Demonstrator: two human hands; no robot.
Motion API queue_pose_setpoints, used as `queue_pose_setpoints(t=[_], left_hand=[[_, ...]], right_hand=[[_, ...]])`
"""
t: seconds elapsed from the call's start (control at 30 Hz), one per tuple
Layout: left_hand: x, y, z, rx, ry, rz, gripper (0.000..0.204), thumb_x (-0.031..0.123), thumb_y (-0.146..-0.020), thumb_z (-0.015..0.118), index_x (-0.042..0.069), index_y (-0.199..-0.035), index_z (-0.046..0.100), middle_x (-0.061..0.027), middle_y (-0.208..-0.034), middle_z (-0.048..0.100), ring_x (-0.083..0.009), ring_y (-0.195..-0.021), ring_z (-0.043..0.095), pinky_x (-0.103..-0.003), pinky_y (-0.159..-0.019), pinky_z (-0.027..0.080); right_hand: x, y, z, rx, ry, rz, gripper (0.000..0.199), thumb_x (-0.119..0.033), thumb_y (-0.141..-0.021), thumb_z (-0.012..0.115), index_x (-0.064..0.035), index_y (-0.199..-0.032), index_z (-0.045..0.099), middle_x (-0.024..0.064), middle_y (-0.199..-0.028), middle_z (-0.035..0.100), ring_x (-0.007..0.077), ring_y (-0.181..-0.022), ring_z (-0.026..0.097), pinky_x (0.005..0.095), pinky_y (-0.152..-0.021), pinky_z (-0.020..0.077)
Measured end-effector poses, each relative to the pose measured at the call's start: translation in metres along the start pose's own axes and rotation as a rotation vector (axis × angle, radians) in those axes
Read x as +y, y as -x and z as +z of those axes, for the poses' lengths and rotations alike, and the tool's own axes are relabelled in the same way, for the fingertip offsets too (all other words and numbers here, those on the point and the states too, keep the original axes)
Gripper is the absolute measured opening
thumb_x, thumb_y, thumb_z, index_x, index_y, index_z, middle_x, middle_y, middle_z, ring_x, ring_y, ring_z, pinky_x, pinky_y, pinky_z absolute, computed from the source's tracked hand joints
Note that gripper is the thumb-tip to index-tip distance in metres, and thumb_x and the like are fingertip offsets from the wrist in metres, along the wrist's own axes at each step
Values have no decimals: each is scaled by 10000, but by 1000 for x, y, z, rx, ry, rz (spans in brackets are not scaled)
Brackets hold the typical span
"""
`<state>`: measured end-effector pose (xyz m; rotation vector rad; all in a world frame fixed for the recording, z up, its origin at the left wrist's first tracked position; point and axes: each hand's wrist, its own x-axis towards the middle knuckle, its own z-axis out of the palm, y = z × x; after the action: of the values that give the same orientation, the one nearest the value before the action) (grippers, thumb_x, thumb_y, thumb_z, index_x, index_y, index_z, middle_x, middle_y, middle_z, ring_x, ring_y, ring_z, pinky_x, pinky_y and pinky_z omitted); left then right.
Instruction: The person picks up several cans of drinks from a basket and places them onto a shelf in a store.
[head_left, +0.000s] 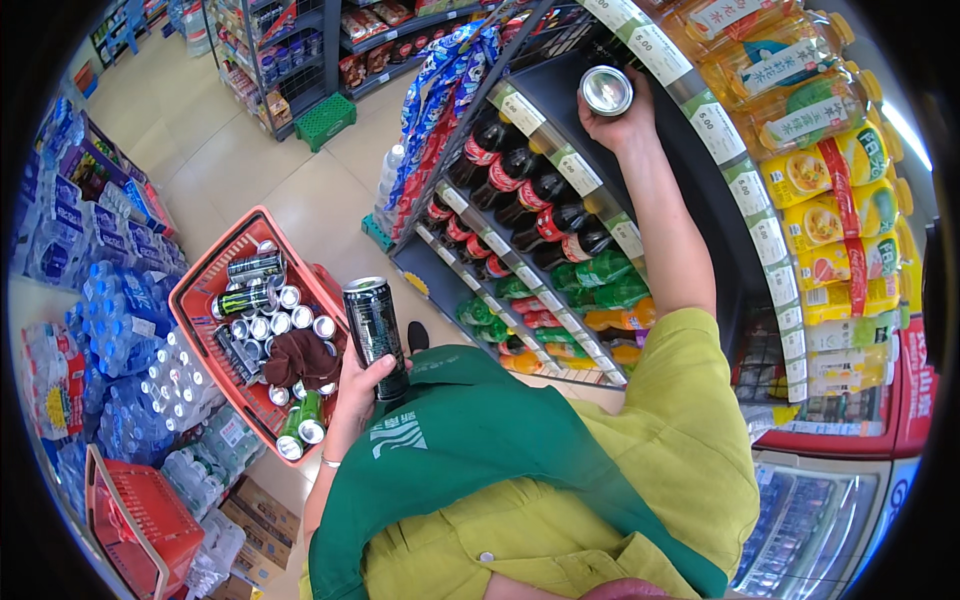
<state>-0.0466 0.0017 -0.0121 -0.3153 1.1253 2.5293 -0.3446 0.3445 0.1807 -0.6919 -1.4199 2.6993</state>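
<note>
My left hand (pixel 360 388) is wrapped round a tall black drink can (pixel 374 318), held upright in front of my green apron. My right hand (pixel 628 125) reaches out to the dark shelf (pixel 672 165) and grips another can (pixel 606 92), whose silver top faces me. Left of my left hand stands a red shopping basket (pixel 188 290) with several cans in it, some black, some green (pixel 311 408), many showing their silver ends. A dark brown cloth (pixel 300 358) lies on top of these cans.
Below the dark shelf, slanted racks hold cola bottles (pixel 510 175) and green bottles (pixel 600 270). Tea bottles (pixel 780 75) and yellow packs line the shelf at right. Wrapped water packs (pixel 120 310) and a second red basket (pixel 150 510) stand at left. A green step stool (pixel 325 120) is farther off.
</note>
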Motion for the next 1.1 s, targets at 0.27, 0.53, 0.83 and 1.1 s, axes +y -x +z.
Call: queue_pose_setpoints(t=[0.27, 0.53, 0.83, 1.1], left_hand=[[1, 9, -9, -15, -43, -21, 657, 179, -709, 728, 22, -1229, 359, -97, -921, 556, -207, -741, 628, -319, -680, 531], [-1, 9, -15, -35, -33, -11, 661, 189, -704, 727, 22, -1226, 358, -95, -884, 545, -212, -732, 624, -325, -666, 528], [0, 9, -12, -10, -15, -28, 654, 168, -710, 718, 25, -1237, 357, -99, -906, 535, -214, -736, 623, -323, -668, 530], [8, 5, 1, -7, -34, -27, 648, 166, -716, 722, 23, -1237, 364, -96, -943, 546, -209, -750, 621, -322, -683, 535]], right_hand=[[10, 24, 15, -17, -13, 6, 371, -465, -814, 557, -103, -890, 593, 79, -833, 641, 263, -776, 610, 356, -614, 510], [16, 18, 19, -32, 8, 16, 349, -451, -814, 574, -123, -932, 591, 58, -869, 644, 224, -803, 619, 366, -648, 514], [17, -34, 17, 121, 715, -1014, 667, -347, -734, 759, -8, -1220, 452, 133, -1156, 553, 254, -1023, 557, 349, -839, 442], [-4, -108, 3, 285, 1161, -1585, 722, -303, -656, 823, 34, -1185, 465, 211, -1124, 553, 334, -1032, 528, 398, -875, 403]])
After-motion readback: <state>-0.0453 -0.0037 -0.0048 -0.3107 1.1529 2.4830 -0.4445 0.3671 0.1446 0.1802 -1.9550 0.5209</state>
